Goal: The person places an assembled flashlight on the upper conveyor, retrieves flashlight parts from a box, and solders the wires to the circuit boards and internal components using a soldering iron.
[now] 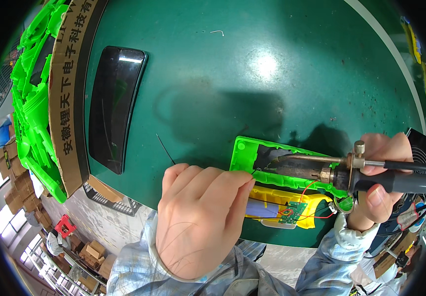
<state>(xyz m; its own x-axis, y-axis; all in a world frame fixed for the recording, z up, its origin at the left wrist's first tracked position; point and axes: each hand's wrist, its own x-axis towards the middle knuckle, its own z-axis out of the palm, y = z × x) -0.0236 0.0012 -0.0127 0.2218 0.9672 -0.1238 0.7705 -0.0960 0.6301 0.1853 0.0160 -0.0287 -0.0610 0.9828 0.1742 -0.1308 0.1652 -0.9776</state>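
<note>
In my right hand [378, 197] is a soldering iron [371, 184] with a black handle and a thin metal tube along its barrel. Its tip points left, over the green plastic housing [242, 157], near a dark panel seated inside. My left hand [200, 212] is closed, thumb and forefinger pinched at the housing's lower left edge. A thin black wire [165, 148] sticks out beyond its knuckles; the rest is hidden by the hand. Just below lies a yellow housing [316, 200] with a purple cell [262, 209], a green circuit board [298, 211] and red and black wires.
A glossy black curved panel [114, 108] lies left on the green table [198, 64]. Beyond it stands a cardboard box [70, 98] of green plastic shells [35, 108]. A small bent wire piece [217, 32] lies at the far side. Cables hang at the right.
</note>
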